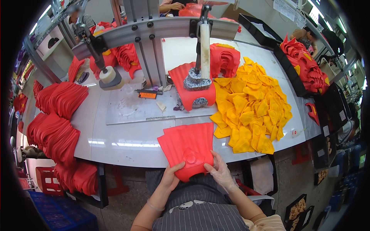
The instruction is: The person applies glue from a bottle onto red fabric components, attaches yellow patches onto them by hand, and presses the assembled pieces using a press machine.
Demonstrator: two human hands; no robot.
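Observation:
Both of my hands hold a ribbed red molded sheet (188, 148) with a raised round emblem, at the table's near edge. My left hand (172, 174) grips its lower left corner, thumb on top. My right hand (222, 169), in a thin clear glove, pinches the lower right corner. Beyond it, another red molded piece (185, 77) lies under a speckled clamp pad (197, 81), over a speckled form. Right of that spreads a heap of yellow molded pieces (250, 104).
Stacks of red pieces (58, 131) stand along the left edge. A metal frame (154, 32) with a second toggle clamp (110, 77) spans the table. An orange-and-black tool (148, 94) lies beneath it. Black trays (304, 73) of red pieces sit at right. Other people work behind.

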